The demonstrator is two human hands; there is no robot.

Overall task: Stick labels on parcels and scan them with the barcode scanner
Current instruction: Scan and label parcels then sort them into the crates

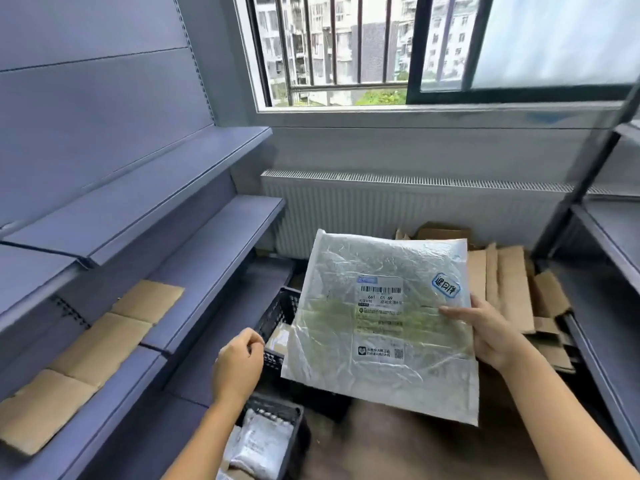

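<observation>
A large silvery-white padded parcel (374, 327) is held up in front of me, tilted a little, its face toward me. It carries a white shipping label with a barcode (380, 295), a blue sticker (446, 285) near its top right corner and a smaller white label with a QR code (380, 353) lower down. My right hand (491, 337) grips its right edge, thumb on the front. My left hand (237, 365) hovers left of the parcel with fingers curled and thumb against fingertips; whether it pinches something is unclear. No barcode scanner is in view.
Grey-blue shelves (214, 237) run along the left, with flat cardboard sheets (90, 348) on a lower one. Black plastic crates (277, 317) stand on the floor, the nearest (294, 420) holding white parcels. Flattened cartons (512, 289) lie at the right, before another shelf (609, 251).
</observation>
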